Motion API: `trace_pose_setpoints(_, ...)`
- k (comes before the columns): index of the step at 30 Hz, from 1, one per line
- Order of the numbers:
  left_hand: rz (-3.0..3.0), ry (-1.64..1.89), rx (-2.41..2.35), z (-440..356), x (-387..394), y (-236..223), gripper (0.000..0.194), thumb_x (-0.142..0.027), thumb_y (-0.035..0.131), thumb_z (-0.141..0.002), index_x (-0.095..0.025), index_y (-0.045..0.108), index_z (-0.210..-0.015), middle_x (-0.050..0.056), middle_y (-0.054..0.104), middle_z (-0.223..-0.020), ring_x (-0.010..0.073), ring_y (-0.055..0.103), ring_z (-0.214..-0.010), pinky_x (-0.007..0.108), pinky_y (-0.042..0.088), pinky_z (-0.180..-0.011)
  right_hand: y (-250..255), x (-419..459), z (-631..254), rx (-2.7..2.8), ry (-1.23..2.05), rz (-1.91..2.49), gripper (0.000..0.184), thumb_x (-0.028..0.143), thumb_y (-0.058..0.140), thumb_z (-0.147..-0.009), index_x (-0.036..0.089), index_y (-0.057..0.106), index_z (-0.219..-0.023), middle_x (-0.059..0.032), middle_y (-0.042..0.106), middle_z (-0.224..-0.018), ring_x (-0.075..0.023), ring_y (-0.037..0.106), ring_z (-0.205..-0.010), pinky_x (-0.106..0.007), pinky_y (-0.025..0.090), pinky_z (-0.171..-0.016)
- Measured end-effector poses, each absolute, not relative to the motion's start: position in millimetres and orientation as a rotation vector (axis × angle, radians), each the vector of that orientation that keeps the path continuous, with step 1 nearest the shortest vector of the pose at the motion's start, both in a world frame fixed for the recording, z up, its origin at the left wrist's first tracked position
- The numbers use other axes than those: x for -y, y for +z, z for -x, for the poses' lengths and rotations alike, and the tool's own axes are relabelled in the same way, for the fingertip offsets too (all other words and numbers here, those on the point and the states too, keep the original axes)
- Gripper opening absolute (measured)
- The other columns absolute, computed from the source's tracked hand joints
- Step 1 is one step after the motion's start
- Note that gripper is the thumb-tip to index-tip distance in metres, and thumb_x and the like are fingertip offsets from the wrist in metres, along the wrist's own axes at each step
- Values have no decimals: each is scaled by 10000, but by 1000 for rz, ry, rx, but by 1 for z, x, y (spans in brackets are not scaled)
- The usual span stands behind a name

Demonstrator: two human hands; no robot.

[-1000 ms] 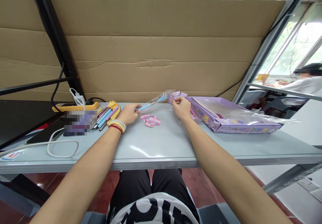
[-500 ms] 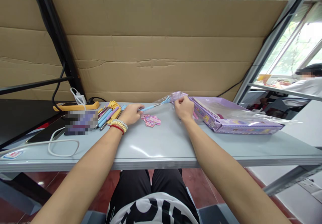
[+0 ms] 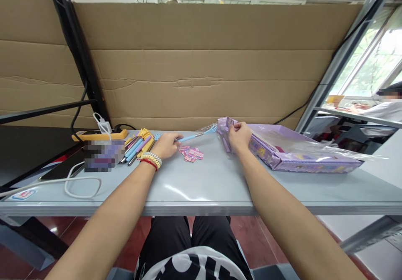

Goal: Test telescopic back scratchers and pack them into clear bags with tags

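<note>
While the left hand (image 3: 166, 145) has hardly shifted since a second ago, fingers closed round the handle of the blue back scratcher (image 3: 196, 135), the right hand (image 3: 239, 136) has slid rightward and now pinches a small purple packet (image 3: 224, 125) against the near end of the purple box (image 3: 301, 156). Leftmost on the grey counter (image 3: 201, 187) lie a white cable (image 3: 78, 183) and an orange power strip (image 3: 100, 135), then a bundle of coloured scratchers (image 3: 138, 143) just beside the left wrist. The held scratcher slants up to the right, its claw head close to the packet, with its clear sleeve about it. Pink stickers (image 3: 191, 153) lie between the two hands. Brown cardboard (image 3: 201, 62) backs the counter; at far right a window and another person (image 3: 385, 108) show.
</note>
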State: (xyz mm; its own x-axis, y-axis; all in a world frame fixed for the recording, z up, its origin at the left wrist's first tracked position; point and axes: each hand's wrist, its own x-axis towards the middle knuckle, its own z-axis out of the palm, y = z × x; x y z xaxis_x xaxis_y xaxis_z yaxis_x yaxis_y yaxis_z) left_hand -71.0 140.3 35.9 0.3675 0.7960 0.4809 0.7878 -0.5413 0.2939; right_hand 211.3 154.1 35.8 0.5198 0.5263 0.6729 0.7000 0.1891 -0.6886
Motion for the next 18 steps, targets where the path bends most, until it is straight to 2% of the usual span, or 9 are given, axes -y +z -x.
trace_pose_setpoints(6,-2575,965,-1474,71,-142,35,330,-187,525,-788,-197,696,-1071,65,708,-1065,230,631,-973,317,475,-865,38,-160,-218,1037,88,1304,156,288,613,-714,193,489,-719,-16,592,-729,-149,532,-691,-292,429,-737)
trace_pose_setpoints(10,-2544,978,-1463,71,-139,38,330,-164,536,-781,-193,700,-1066,62,718,-1018,217,642,-921,311,474,-870,37,-164,-221,1029,232,1181,154,258,602,-718,194,467,-758,23,538,-684,-126,505,-637,-269,429,-674)
trace_pose_setpoints(13,-2531,984,-1471,71,-137,40,331,-146,539,-777,-188,702,-1063,60,718,-1018,209,642,-912,305,473,-876,36,-166,-223,1027,280,1154,150,243,592,-719,199,457,-767,45,506,-635,-120,479,-591,-259,415,-625)
trace_pose_setpoints(18,-2526,979,-1486,70,-135,43,337,-139,538,-777,-179,704,-1067,65,716,-1032,207,643,-919,299,476,-878,39,-163,-223,1021,276,1135,120,192,602,-686,187,490,-729,32,533,-642,-116,498,-598,-252,413,-618)
